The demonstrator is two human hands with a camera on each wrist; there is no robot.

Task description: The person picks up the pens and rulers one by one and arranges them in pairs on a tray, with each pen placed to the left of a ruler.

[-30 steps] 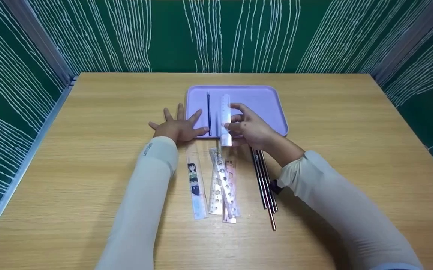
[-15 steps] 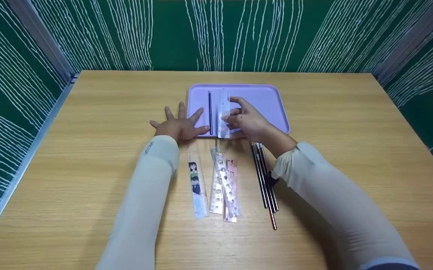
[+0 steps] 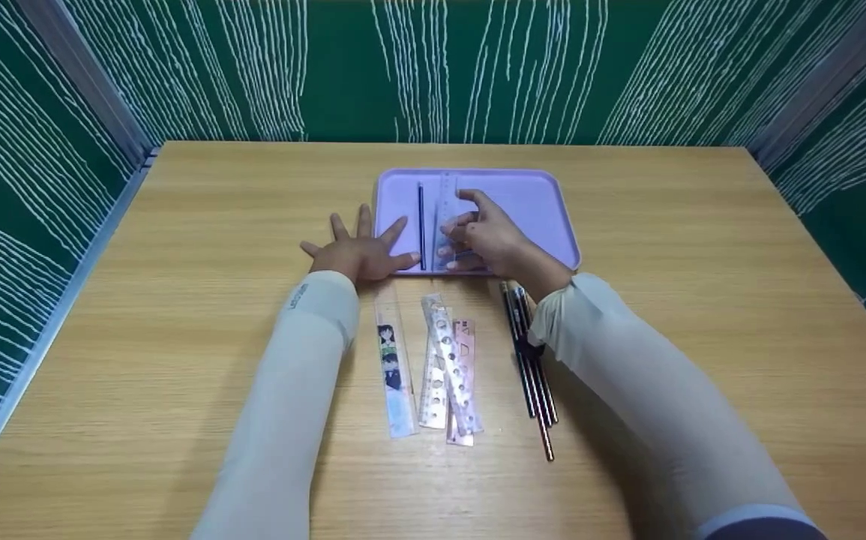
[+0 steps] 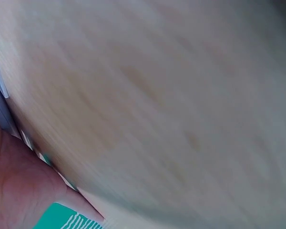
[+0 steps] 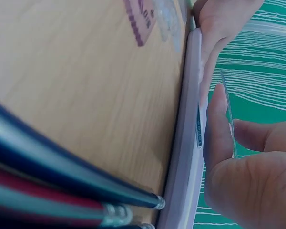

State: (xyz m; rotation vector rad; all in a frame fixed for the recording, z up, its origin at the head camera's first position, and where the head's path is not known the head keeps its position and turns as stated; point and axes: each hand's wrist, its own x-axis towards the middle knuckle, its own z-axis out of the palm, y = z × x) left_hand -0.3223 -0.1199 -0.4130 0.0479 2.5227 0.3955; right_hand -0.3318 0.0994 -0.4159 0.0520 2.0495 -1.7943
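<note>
My right hand (image 3: 498,238) pinches a clear ruler (image 3: 448,191) over the lilac tray (image 3: 526,196). In the right wrist view the ruler (image 5: 228,102) shows edge-on between thumb and fingers. To its left, one dark pencil (image 3: 421,225) lies lengthwise in the tray. My left hand (image 3: 361,255) is spread flat at the tray's front left corner, its thumb reaching over the rim beside the pencil's near end. The left wrist view is mostly blurred sleeve, with part of the palm (image 4: 24,186) at lower left.
On the wooden table (image 3: 215,225), a ruler with cartoon figures (image 3: 394,375) lies beside several overlapping rulers with cut-out holes (image 3: 447,360). Several dark pencils (image 3: 534,375) lie bundled under the right forearm. Green walls with white streaks (image 3: 358,75) enclose the table's back and sides.
My right hand has brought the ruler farther back and lower into the tray, next to the pencil. The left hand stays where it was.
</note>
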